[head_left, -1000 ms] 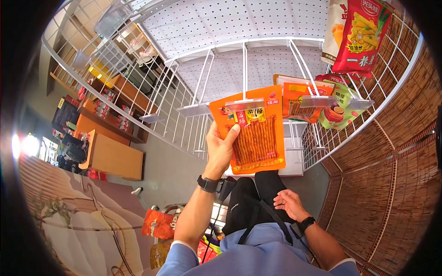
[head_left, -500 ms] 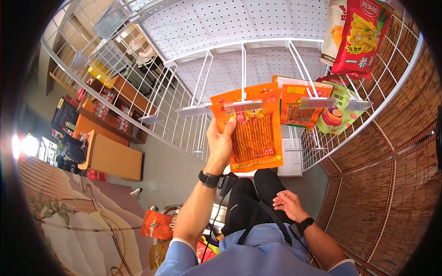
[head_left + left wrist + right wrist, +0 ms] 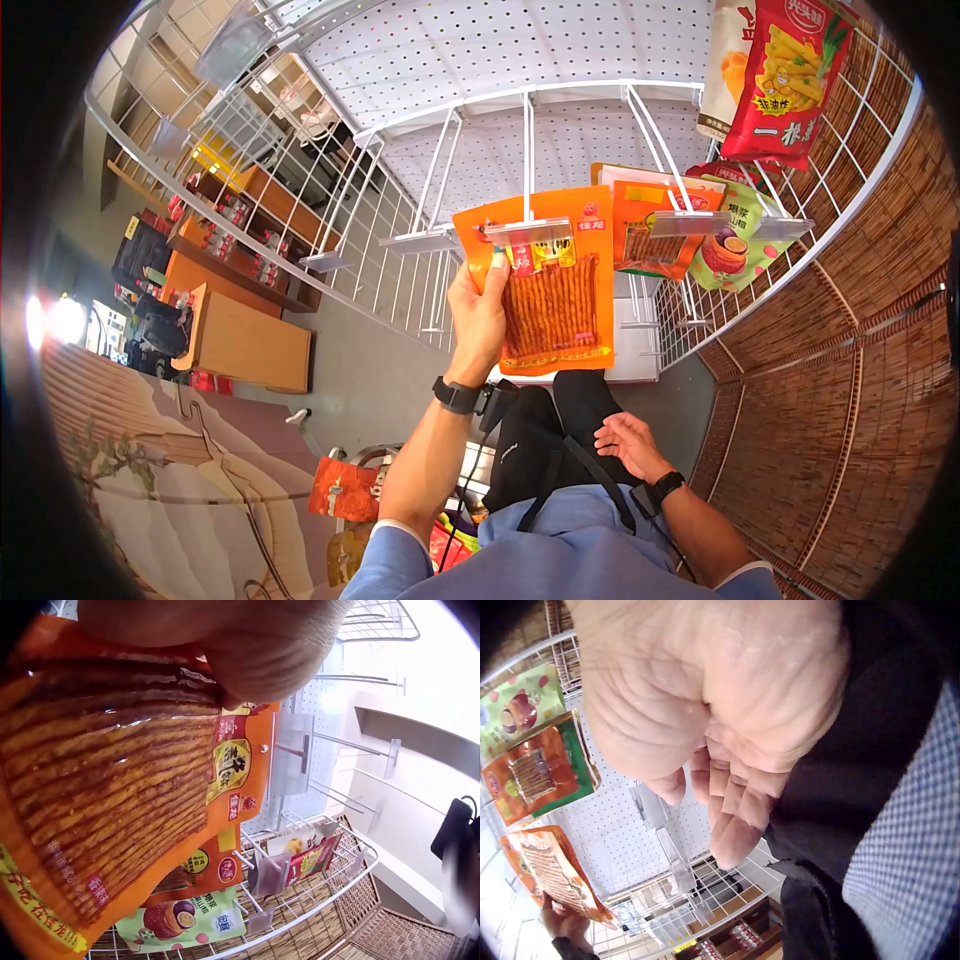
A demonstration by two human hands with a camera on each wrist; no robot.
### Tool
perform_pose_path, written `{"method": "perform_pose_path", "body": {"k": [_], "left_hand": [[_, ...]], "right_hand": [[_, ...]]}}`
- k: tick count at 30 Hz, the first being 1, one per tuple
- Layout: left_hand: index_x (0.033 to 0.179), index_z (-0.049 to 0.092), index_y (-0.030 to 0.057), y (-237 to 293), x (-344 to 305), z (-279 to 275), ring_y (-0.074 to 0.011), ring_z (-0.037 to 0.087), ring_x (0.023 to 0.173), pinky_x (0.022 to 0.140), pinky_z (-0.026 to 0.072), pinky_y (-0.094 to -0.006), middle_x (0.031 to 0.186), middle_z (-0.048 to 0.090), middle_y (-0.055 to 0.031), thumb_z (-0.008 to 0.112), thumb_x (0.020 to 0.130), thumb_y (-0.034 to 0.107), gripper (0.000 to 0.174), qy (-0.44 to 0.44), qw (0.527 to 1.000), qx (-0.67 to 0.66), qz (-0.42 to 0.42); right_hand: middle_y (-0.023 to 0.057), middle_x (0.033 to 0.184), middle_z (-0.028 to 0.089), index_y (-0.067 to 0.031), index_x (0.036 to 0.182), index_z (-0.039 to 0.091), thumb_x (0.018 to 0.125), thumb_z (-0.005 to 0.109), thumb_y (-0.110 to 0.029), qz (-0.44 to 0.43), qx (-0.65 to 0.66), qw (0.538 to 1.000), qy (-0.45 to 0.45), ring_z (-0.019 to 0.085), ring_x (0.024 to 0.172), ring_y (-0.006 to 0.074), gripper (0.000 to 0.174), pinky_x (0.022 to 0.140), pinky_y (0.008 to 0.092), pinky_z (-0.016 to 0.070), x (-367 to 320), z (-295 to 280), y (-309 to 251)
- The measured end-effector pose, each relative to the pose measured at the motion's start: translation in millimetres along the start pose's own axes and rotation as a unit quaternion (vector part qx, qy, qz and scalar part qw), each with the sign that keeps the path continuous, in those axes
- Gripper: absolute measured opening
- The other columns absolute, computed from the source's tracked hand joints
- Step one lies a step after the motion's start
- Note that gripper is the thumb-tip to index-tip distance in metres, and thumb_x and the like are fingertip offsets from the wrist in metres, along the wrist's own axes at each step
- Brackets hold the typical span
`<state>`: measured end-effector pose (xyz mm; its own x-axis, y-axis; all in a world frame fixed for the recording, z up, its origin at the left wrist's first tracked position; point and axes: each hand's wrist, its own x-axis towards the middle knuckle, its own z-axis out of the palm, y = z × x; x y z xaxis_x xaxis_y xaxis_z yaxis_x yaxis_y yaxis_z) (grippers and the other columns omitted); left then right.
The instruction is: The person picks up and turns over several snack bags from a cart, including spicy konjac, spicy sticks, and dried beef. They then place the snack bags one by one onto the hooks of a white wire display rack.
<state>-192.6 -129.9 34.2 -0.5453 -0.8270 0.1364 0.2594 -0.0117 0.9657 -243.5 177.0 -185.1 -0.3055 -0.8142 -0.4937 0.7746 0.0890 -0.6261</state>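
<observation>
My left hand (image 3: 477,320) grips an orange snack packet (image 3: 555,310) by its left edge, thumb on the front. Brown sticks show through the packet's clear window. Across its top, in the head view, lies the clear tag holder (image 3: 527,232) of a white wire hook. The left wrist view has the packet (image 3: 112,772) close up, with the tag holder (image 3: 294,754) beside its top edge and a small hole near that edge. Over my lap, my right hand (image 3: 632,446) hangs loosely with nothing in it; its relaxed fingers (image 3: 735,832) show in the right wrist view.
Right of the packet hang another orange packet (image 3: 652,235) and a green packet (image 3: 735,235). A red snack bag (image 3: 785,90) hangs higher up. Several wire hooks stick out from a white perforated board (image 3: 480,50), between wire-grid sides. A woven screen (image 3: 840,400) stands at the right.
The orange packet tilts a little and its face turns, staying near the hook's tag holder. The left thumb sits slightly higher and further left on it. The right hand has not moved.
</observation>
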Motion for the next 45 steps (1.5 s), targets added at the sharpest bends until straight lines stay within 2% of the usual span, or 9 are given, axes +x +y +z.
{"method": "perform_pose_path", "body": {"k": [14,19,20,22,26,32,36,40,45], "left_hand": [[0.122,0.064,-0.003,-14.1,31.7,2.8,-0.0122,0.063,0.097,0.087,0.051,-0.0308,0.108,0.071,-0.0068,0.063,0.104,0.024,0.032,0.038,0.995,0.076,0.061],[0.113,0.065,-0.0024,-26.4,42.6,2.2,-0.0138,0.063,0.095,0.086,0.0505,-0.0313,0.098,0.071,-0.0092,0.068,0.101,0.033,0.037,0.067,0.983,0.146,0.087],[0.113,0.062,-0.0018,-37.2,45.2,-7.6,-0.0154,0.063,0.093,0.086,0.0507,-0.0331,0.097,0.069,-0.0096,0.069,0.1,0.034,0.039,0.079,0.98,0.182,0.03],[0.123,0.055,-0.0006,-52.3,35.3,-9.4,-0.0199,0.062,0.104,0.09,0.0509,-0.0359,0.112,0.065,-0.0128,0.07,0.098,0.025,0.039,0.11,0.972,0.189,0.085],[0.13,0.051,0.0012,-83.3,-12.7,-27.1,-0.023,0.06,0.116,0.095,0.0506,-0.038,0.127,0.059,-0.0134,0.072,0.095,0.015,0.044,0.148,0.959,0.238,0.046],[0.121,0.057,0.0018,-128.2,-139.4,-75.7,-0.0202,0.069,0.096,0.075,0.0552,-0.033,0.117,0.063,-0.0123,0.069,0.094,0.008,0.03,0.073,0.962,0.245,-0.093],[0.115,0.061,0.0005,-119.8,-215.1,-110.1,-0.0225,0.069,0.094,0.078,0.0563,-0.0344,0.11,0.061,-0.0138,0.069,0.094,0.007,0.023,0.104,0.946,0.245,-0.186],[0.111,0.063,0.0008,-120.7,-274.5,-155.1,-0.0245,0.068,0.094,0.079,0.0563,-0.0348,0.106,0.062,-0.0142,0.07,0.092,0.006,0.021,0.172,0.921,0.302,-0.175],[0.111,0.061,0.0024,-90.1,-318.7,-209.7,-0.0319,0.063,0.104,0.092,0.0512,-0.0411,0.11,0.062,-0.0165,0.07,0.088,0.004,0.024,0.228,0.86,0.441,-0.117]], "right_hand": [[0.014,0.098,0.072,-0.0045,0.112,0.06,0.108,0.055,-0.024,-0.005,0.008,1.0,-0.008,0.073,0.085,0.0214,0.021,0.075,0.0348,0.0622,0.7,-2.9,1.5],[0.0137,0.1,0.072,-0.0044,0.113,0.06,0.107,0.057,-0.025,-0.003,0.011,1.0,0.002,0.072,0.086,0.0214,0.022,0.075,0.0353,0.0615,1.0,-3.3,1.9],[0.0137,0.1,0.072,-0.0043,0.113,0.06,0.107,0.057,-0.024,-0.003,0.015,1.0,0.004,0.072,0.086,0.0216,0.021,0.075,0.0354,0.0614,1.4,-4.3,2.9],[0.0138,0.099,0.072,-0.0042,0.113,0.06,0.107,0.056,-0.024,0.002,0.013,1.0,0.006,0.072,0.086,0.0218,0.021,0.075,0.0354,0.0612,1.6,-4.1,3.6],[0.0139,0.099,0.072,-0.0041,0.114,0.06,0.108,0.055,-0.024,0.002,0.009,1.0,0.009,0.072,0.084,0.022,0.021,0.073,0.0358,0.061,2.7,-1.5,1.6],[0.0139,0.1,0.072,-0.0044,0.117,0.059,0.109,0.052,-0.026,0.007,0.001,1.0,0.02,0.071,0.083,0.021,0.024,0.073,0.0346,0.0609,2.9,-2.4,1.7],[0.0126,0.1,0.072,-0.0045,0.117,0.059,0.109,0.053,-0.026,0.011,-0.023,0.999,0.02,0.071,0.083,0.0194,0.024,0.073,0.033,0.0607,5.1,-4.7,2.5],[0.0111,0.1,0.072,-0.0049,0.118,0.059,0.108,0.054,-0.026,0.027,-0.067,0.997,0.014,0.07,0.084,0.0177,0.024,0.072,0.0304,0.0592,9.2,-6.4,-0.9],[0.0102,0.101,0.072,-0.0048,0.119,0.059,0.108,0.054,-0.026,0.058,-0.087,0.994,0.008,0.07,0.085,0.0169,0.024,0.071,0.029,0.0582,15.4,-6.9,-4.7]]}}
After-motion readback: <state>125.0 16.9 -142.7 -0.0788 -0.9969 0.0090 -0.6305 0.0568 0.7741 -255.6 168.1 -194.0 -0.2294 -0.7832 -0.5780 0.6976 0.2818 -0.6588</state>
